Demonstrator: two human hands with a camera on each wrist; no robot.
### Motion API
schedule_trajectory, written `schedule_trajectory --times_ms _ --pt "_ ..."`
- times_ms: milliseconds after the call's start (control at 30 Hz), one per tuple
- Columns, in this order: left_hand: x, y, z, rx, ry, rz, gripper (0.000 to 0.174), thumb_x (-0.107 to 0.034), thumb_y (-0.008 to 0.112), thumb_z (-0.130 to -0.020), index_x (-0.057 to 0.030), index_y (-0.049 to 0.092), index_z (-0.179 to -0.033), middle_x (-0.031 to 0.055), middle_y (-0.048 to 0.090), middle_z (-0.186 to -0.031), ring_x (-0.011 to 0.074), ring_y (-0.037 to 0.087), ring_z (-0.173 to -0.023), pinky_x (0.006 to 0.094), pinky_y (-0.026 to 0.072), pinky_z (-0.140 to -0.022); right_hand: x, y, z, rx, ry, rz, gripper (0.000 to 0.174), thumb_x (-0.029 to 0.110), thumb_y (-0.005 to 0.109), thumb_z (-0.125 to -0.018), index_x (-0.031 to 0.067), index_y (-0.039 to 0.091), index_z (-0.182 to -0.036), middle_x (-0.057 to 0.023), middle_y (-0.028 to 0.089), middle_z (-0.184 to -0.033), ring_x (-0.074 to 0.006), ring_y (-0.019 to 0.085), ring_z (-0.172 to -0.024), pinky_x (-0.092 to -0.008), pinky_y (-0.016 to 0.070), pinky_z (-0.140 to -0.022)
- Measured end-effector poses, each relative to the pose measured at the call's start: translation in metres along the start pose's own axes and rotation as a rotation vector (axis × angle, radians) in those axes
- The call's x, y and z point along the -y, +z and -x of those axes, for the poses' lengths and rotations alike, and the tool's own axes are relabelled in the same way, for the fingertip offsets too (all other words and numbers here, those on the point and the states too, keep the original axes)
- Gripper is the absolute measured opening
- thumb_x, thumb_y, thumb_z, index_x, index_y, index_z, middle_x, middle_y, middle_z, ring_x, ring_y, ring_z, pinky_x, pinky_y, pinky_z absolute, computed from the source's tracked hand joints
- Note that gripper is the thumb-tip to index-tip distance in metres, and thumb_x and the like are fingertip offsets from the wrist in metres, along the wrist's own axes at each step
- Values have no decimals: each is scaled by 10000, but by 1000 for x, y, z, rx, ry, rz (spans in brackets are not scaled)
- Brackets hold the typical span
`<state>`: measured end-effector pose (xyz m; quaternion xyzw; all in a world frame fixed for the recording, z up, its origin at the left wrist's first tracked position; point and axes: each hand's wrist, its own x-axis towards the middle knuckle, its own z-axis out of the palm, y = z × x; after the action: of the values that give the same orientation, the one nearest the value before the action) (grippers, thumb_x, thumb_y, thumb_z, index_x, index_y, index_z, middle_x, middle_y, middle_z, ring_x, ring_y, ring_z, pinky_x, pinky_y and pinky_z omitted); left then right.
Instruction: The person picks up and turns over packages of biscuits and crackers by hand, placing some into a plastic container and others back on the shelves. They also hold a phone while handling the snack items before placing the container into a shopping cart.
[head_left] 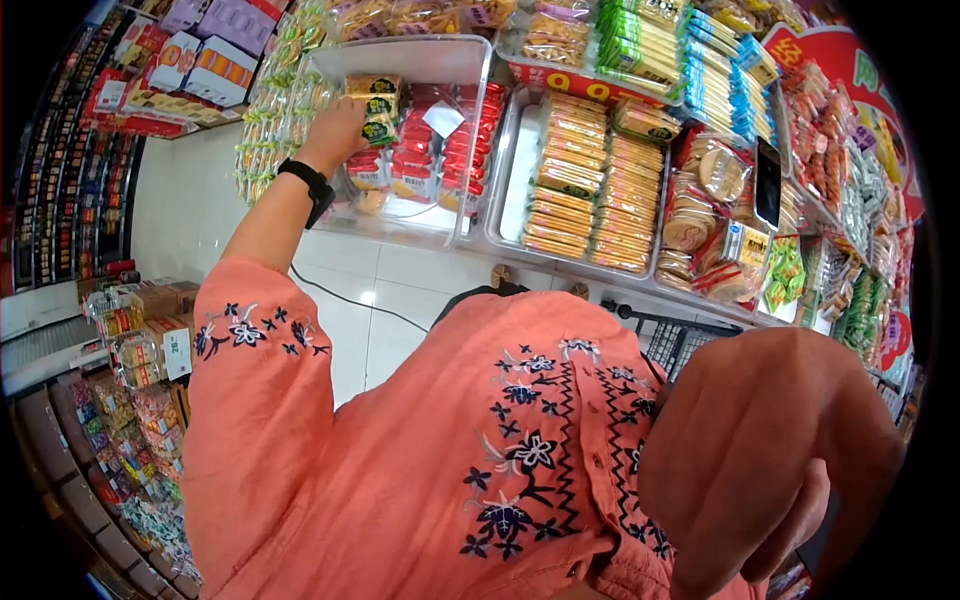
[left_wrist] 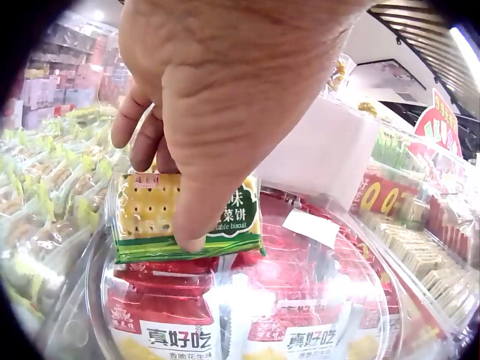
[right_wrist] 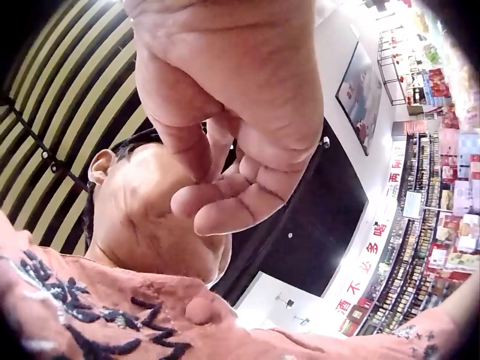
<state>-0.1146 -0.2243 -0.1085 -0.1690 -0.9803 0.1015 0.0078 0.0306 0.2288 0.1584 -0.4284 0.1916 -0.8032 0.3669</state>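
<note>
My left hand (head_left: 338, 135) reaches into a clear plastic bin at the far left of the display. In the left wrist view its thumb presses the front of a green and yellow biscuit packet (left_wrist: 144, 217), with the fingers behind it. The packet stands over red snack packets (left_wrist: 161, 311) that fill the bin. In the head view, golden packets (head_left: 378, 86) show beside the fingers. My right hand (head_left: 765, 440) is raised in front of the chest. Its fingers hang loosely curled with nothing between them, as the right wrist view shows.
Right of the bin stands a tray of stacked yellow biscuit packets (head_left: 565, 180). A dark phone (head_left: 767, 183) stands among bagged round crackers (head_left: 690, 220). Green-and-clear wrapped snacks (head_left: 270, 130) lie left of the bin. Below the display is a black wire basket (head_left: 680, 340).
</note>
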Motion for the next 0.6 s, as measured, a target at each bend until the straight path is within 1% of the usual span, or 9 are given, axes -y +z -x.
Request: schedule_trajectory --times_ms 100,167,200,300,400,500,600 --pt "7 8 2 -22 40 -13 412 -159 820 -718 -64 583 -1041 162 597 -1027 373 614 -990 474 502 -826 -6 1 -1 15 -1 -12 178 -46 670 -913 83 753 -1003 -250 704 -977 -253 680 -660 -319 580 -552" --pt "9 2 5 -19 52 70 357 -146 795 -739 -71 596 -1026 162 594 -1005 381 610 -971 486 501 -808 -7 3 -3 25 -4 -7 168 -41 670 -913 78 750 -1000 -250 702 -972 -253 680 -658 -319 578 -550" --pt "9 -6 6 -18 57 111 330 -140 782 -750 -75 602 -1019 162 592 -994 385 608 -962 491 501 -799 -8 4 -4 26 -8 -8 162 -39 671 -913 76 748 -998 -249 701 -970 -252 680 -657 -319 578 -549" --pt "6 -32 6 -78 62 203 320 -125 754 -776 -63 596 -1047 164 628 -1003 405 617 -962 494 503 -789 -11 6 -5 37 -8 -20 147 -31 671 -914 70 743 -993 -248 699 -963 -251 679 -654 -319 575 -546" --pt "-15 -85 14 -74 0 404 319 -124 737 -819 -44 584 -1087 163 657 -995 372 647 -923 449 509 -783 -12 8 -7 56 -9 -29 131 -24 672 -914 63 738 -988 -248 697 -956 -250 679 -651 -319 573 -544" --pt "-32 -123 30 -92 -49 701 304 -137 714 -872 -44 574 -1125 145 658 -941 282 650 -852 382 503 -761 -14 13 -3 76 -7 -36 116 -17 673 -915 56 732 -983 -247 695 -950 -249 678 -648 -319 570 -541" --pt "-57 -157 43 -127 -87 901 270 -143 691 -916 -37 573 -1135 74 630 -934 159 593 -856 314 481 -757 -13 14 -1 96 -6 -31 101 -9 674 -915 49 727 -978 -246 692 -943 -248 678 -645 -319 568 -538"
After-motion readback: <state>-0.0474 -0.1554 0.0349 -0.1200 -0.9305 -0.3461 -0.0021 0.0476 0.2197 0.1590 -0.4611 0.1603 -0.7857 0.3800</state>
